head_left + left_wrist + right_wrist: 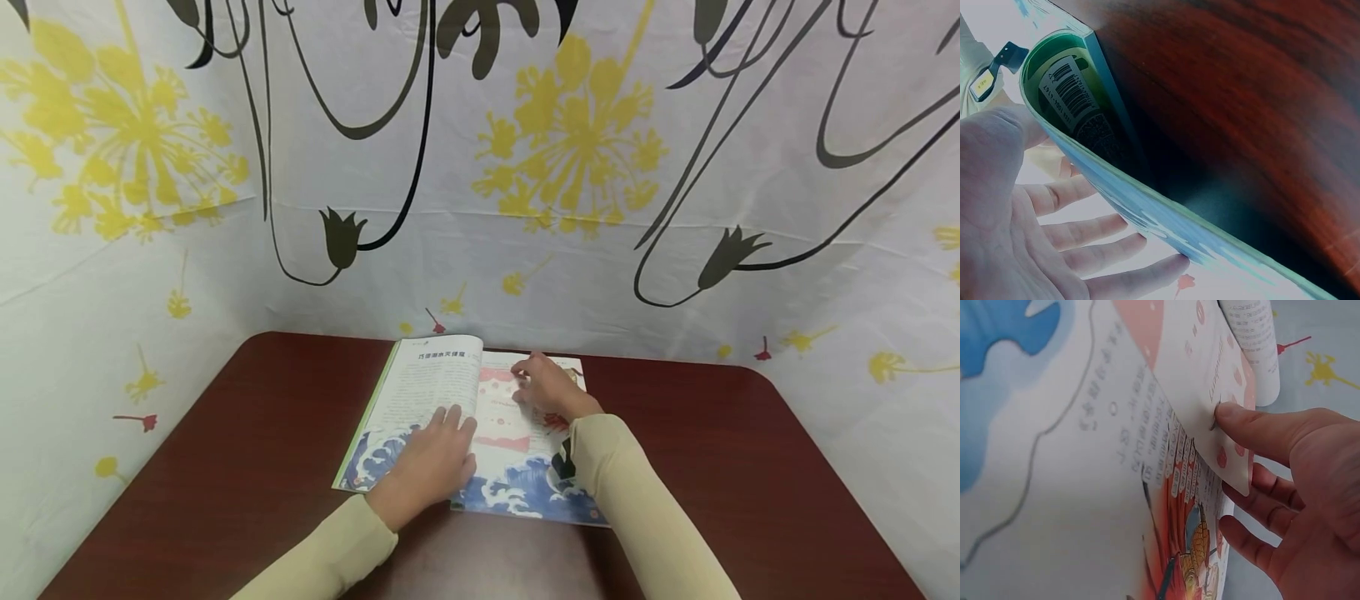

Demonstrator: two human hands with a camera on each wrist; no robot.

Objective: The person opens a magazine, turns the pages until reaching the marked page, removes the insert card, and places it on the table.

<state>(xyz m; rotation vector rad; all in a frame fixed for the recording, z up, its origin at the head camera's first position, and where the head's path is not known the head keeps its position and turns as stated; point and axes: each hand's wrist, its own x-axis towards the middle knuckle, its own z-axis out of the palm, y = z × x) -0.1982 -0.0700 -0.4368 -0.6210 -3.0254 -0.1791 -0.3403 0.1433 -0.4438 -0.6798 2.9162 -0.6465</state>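
Observation:
An open illustrated book [442, 379] lies on the table, its pages printed with text and blue waves. My left hand [435, 458] rests on the lower left page, fingers stretched out. In the left wrist view, those fingers lie along the bowed book edge [1141, 169], with a barcode label [1069, 94] visible under the curve. On the right page is a pink-and-white sheet of paper [501, 408] with small red motifs. My right hand [547, 387] pinches this sheet near its edge, thumb on top and fingers behind it in the right wrist view.
The dark red-brown table [285, 417] extends on both sides of the book. Behind it hangs a white cloth [420, 283] with yellow flowers and grey stems. A black strap device [562, 458] sits at my right wrist.

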